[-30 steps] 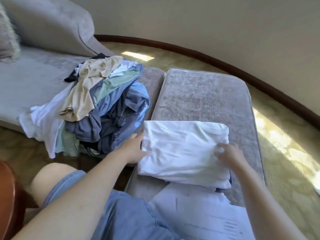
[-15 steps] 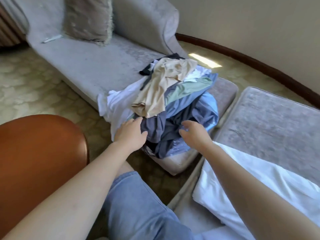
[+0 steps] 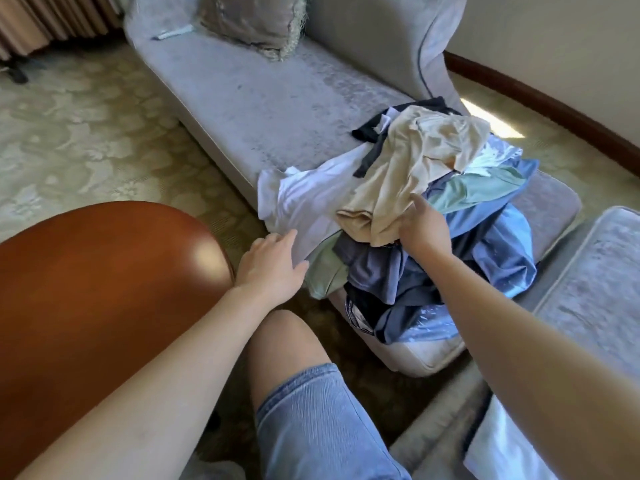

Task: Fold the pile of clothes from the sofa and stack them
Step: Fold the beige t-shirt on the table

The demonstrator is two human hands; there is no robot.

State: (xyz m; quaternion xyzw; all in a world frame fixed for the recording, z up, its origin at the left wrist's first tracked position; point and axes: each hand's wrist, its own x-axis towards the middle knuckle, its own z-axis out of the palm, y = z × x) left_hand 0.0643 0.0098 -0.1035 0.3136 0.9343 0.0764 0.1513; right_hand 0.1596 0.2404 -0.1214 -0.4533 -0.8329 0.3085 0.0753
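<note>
Clothes sit in a big messy pile (image 3: 433,237) on the near end of the sofa (image 3: 277,109). None of them look folded. A tan top (image 3: 415,168) lies on the pile, a white shirt (image 3: 304,199) hangs off its left side, and blue, green and dark things are under them. Low on the right, a white piece (image 3: 498,445) lies flat on a grey pad (image 3: 595,278). It looks like one folded thing, the start of a stack, but only a corner shows. So I think the job is near its start, and nearly all of it is left.

The left hand (image 3: 270,265) lies flat at the edge of the white shirt, with fingers straight and close together and tips touching the cloth. The right hand (image 3: 422,233) is at the low edge of the tan top. Its thumb points up beside the cloth. Its fingers are tucked under the top, so I cannot tell if they pinch it.

No basket or box shows. The sofa holds the pile, and the pad holds the white piece. A pillow (image 3: 256,19) leans at the far end of the sofa.
</note>
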